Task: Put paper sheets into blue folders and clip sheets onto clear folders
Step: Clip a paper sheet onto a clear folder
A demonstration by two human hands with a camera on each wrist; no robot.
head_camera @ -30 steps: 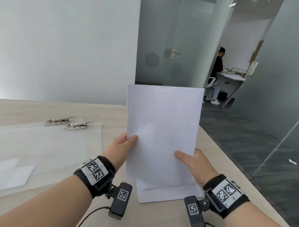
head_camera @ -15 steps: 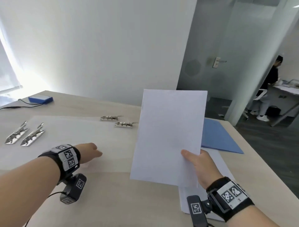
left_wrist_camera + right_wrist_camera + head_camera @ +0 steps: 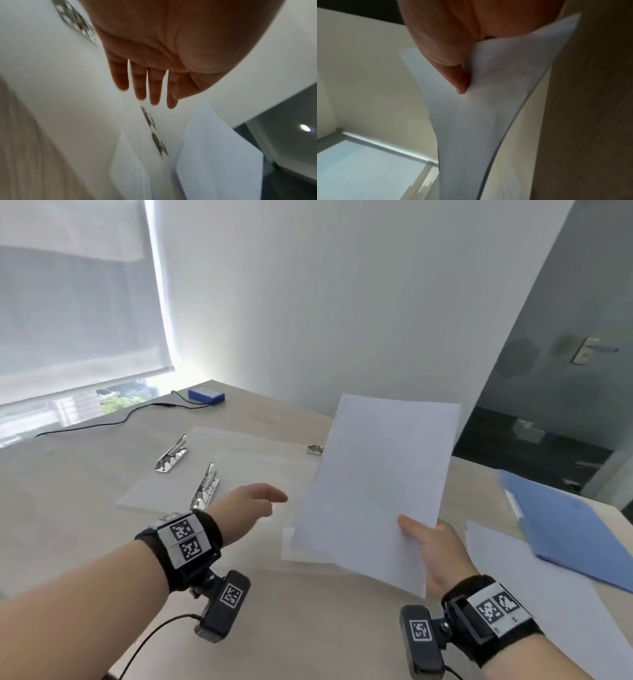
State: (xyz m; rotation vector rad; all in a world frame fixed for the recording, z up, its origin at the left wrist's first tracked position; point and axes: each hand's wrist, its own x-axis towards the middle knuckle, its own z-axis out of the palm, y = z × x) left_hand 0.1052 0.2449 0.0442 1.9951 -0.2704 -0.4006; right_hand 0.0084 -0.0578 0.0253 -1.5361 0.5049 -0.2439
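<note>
Right hand (image 3: 433, 549) pinches one paper sheet (image 3: 376, 484) by lower corner, thumb on top, sheet raised above desk (image 3: 68, 508). Left hand (image 3: 251, 503) empty, fingers (image 3: 139, 86) straight and spread, above clear folders (image 3: 260, 474). Three metal clips (image 3: 205, 486) visible. One blue folder (image 3: 575, 529) at right, loose sheets (image 3: 513, 570) beside it.

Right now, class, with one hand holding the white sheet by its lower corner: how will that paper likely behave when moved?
Probably floppy: the sheet curves away from the right hand pinching it. Likely very light, since a thumb-and-finger pinch carries it. It may flutter or crease if swung quickly toward the clear folders.
</note>
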